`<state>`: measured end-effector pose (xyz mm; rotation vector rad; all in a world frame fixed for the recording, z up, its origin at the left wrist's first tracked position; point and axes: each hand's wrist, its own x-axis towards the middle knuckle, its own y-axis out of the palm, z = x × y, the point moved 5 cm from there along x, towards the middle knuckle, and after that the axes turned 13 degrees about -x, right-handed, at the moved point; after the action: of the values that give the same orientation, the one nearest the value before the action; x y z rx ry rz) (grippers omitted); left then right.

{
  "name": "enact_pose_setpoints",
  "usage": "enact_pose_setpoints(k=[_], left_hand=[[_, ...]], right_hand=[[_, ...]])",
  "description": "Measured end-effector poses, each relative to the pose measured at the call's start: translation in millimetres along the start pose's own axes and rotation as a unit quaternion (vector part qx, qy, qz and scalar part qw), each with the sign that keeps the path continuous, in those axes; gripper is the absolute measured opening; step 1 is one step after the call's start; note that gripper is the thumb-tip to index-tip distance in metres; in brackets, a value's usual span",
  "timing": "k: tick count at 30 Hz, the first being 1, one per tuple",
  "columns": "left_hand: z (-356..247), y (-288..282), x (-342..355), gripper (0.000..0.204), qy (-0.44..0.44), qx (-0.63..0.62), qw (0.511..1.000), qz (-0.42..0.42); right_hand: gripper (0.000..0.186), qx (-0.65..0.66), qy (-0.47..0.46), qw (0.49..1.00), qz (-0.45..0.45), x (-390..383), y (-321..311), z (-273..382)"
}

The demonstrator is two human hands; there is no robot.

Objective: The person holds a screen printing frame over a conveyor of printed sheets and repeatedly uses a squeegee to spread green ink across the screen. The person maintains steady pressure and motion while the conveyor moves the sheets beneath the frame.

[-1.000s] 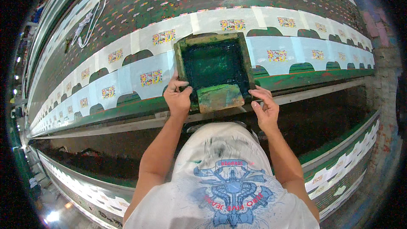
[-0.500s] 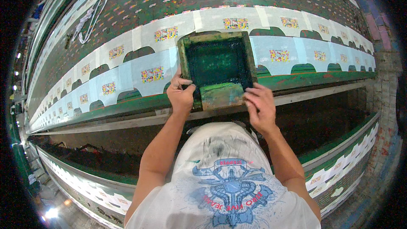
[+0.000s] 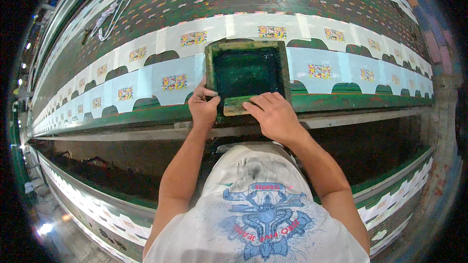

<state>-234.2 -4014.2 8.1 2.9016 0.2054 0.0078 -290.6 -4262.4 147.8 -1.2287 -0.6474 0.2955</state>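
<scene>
A square screen frame point(image 3: 210, 58) with dark green ink inside lies over white and pale blue cut fabric pieces point(image 3: 314, 56) printed with small colourful pictures. My left hand point(image 3: 202, 104) is closed on the frame's lower left side, thumb bent at the corner. My right hand point(image 3: 273, 117) has its fingers closed over a flat, green-stained squeegee board point(image 3: 234, 104) lying along the lower inside of the frame. The fingertips under that board are hidden.
The long green printing table point(image 3: 165, 117) carries rows of pieces and small printed motifs. A tangled white cord point(image 3: 109, 17) lies at upper left. A dark gap point(image 3: 122, 160) separates it from another table point(image 3: 78, 187) behind me. Paved floor point(image 3: 438, 131) shows at right.
My right hand has moved left and up from the frame's right edge onto the squeegee board, fingers now over it. My left hand stays on the frame's left side.
</scene>
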Motion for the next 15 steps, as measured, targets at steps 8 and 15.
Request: enact_pose_setpoints(k=[8,15], left_hand=[[-11,8,-1,0.02,0.003,-0.068,0.998,-0.003],[-3,10,1,0.022,-0.017,-0.096,0.995,0.008]], right_hand=[[0.03,0.015,-0.018,0.986,0.166,39,-6,-34],[0.031,0.005,0.029,0.99,0.14,99,6,-84]])
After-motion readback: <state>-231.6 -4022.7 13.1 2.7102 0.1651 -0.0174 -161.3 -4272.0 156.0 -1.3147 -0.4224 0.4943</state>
